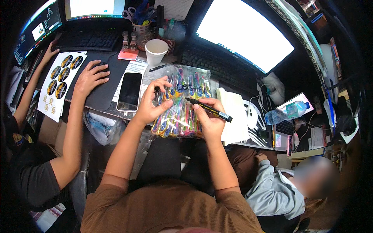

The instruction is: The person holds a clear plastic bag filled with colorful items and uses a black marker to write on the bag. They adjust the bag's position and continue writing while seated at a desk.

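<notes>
A clear plastic bag (182,116) packed with bundles of multicoloured cords or straps lies before me at the desk's front edge. Black handwriting (189,86) runs across its upper part. My right hand (211,121) grips a black permanent marker (214,109), its uncapped tip pointing left, close over the bag; whether the tip touches cannot be told. My left hand (151,102) is at the bag's left side, with a black marker cap (157,89) held among its curled fingers.
Left of the bag are a smartphone (128,91), a white cup (156,52) and a pen (157,68). Folded pale paper (231,116), a white mouse (251,116) and a water bottle (288,112) lie right. A co-worker's hand (93,77) rests on a mouse; another person sits right.
</notes>
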A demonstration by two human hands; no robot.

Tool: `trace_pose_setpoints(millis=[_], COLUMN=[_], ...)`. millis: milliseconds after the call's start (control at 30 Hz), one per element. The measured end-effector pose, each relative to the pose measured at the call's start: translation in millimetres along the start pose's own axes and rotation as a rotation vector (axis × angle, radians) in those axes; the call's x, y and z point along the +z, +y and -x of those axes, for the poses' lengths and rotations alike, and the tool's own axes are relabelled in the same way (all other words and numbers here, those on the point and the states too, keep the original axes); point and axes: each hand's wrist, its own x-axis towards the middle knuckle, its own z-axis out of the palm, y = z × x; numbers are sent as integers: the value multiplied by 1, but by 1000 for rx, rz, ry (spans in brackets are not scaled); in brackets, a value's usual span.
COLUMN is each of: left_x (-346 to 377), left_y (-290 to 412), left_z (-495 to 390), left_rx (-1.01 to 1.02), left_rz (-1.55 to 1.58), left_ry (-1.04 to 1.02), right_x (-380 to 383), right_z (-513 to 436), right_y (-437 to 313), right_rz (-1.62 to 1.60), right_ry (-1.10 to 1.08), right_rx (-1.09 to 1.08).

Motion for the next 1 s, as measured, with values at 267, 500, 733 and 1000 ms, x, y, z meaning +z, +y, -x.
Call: trace_pose_setpoints(millis=[267,500,733,1000], left_x=[0,1,0,0], left_y=[-1,-2,-2,0], left_z=[0,0,0,-1], left_rx=[-19,-6,10,13], left_rz=[-23,-25,-51,-56], left_ry=[-9,17,-1,-4], right_x=[-2,11,7,13], right_z=[-3,-14,-5,-14], right_y=[-4,-7,-10,-5], right_rz=[16,209,168,178], right_ry=[-60,-164,-219,-122], right_rx=[63,58,43,-56])
